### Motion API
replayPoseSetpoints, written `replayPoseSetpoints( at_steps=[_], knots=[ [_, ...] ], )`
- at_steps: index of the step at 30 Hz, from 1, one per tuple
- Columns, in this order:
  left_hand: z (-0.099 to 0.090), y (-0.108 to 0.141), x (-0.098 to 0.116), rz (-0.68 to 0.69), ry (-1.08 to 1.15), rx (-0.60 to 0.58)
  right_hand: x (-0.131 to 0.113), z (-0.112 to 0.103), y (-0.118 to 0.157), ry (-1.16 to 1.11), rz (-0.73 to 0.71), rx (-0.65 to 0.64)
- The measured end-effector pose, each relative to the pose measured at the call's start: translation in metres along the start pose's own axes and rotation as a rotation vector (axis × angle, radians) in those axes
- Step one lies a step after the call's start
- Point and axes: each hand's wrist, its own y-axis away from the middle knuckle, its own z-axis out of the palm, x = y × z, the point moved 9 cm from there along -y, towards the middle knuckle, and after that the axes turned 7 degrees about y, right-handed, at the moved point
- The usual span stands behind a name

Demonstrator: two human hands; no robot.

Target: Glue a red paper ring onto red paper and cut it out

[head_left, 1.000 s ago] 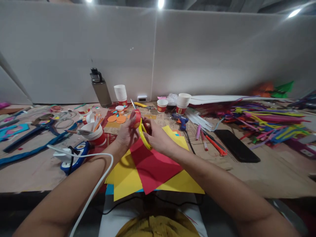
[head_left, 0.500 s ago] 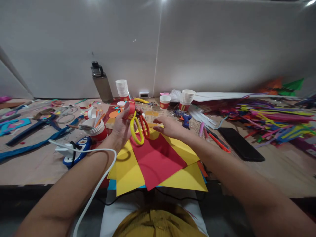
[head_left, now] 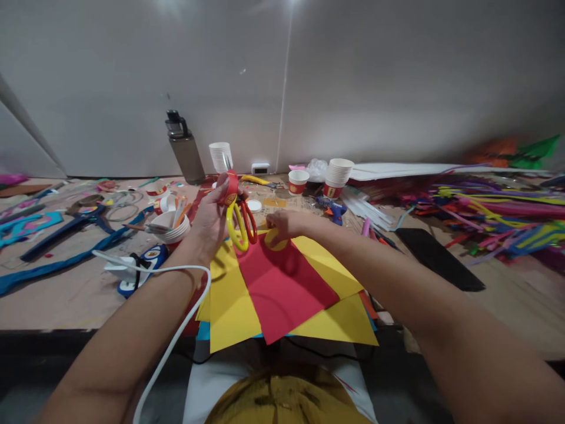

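My left hand (head_left: pixel 210 217) is closed around scissors (head_left: pixel 237 228) with one yellow and one red handle; the handles point toward me and the blades point away. A red curved piece with a gold emblem (head_left: pixel 231 187), like part of a paper cup, is in the same hand. My right hand (head_left: pixel 289 222) pinches a rounded yellow paper piece (head_left: pixel 276 240) just over a red paper sheet (head_left: pixel 286 288). Under the red sheet lie several yellow sheets (head_left: pixel 232 321), with a little blue paper showing at the edges.
On the left are a power strip (head_left: pixel 143 271) with a white cable, stacked cups holding tools (head_left: pixel 170 227) and a bottle (head_left: pixel 188 156). Toward the back right stand paper cups (head_left: pixel 339 172) and a blue glue gun (head_left: pixel 335 212). A black phone (head_left: pixel 436 259) lies near pipe cleaners (head_left: pixel 498 221).
My right hand has closed on the yellow rounded paper and moved slightly left over the red sheet. The scissors in my left hand have shifted a little left, uncovering a white disc behind.
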Motion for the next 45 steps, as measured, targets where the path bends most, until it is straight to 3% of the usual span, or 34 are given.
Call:
replayPoseSetpoints(
  at_steps=[10,18,25,30,35,37,41,43,45],
  knots=[
    [-0.011,-0.01,0.007,0.043,0.015,0.034,0.005,0.005,-0.01,0.003,-0.033,-0.133],
    [-0.011,-0.012,0.008,0.046,0.013,-0.01,0.008,-0.003,0.001,-0.072,-0.083,-0.002],
    [-0.018,-0.015,0.005,0.063,0.023,0.033,0.038,-0.006,-0.014,-0.068,0.005,0.036],
    [-0.018,-0.013,0.005,0.059,0.03,0.053,0.041,-0.01,-0.013,-0.066,0.039,0.11],
    [-0.017,-0.012,0.006,0.048,0.03,0.054,0.021,-0.021,0.018,-0.011,0.113,0.321],
    [-0.015,-0.012,0.008,0.043,0.019,0.051,0.005,-0.011,0.035,-0.061,0.101,0.321],
    [-0.012,-0.011,0.009,0.024,0.026,0.042,-0.036,0.023,0.061,-0.098,-0.116,0.23],
    [-0.01,-0.01,0.006,0.016,0.033,0.039,-0.039,0.032,0.066,-0.138,-0.114,0.206],
    [-0.009,-0.008,0.003,0.015,0.038,0.035,-0.034,0.024,0.068,-0.18,-0.059,0.292]
  ],
)
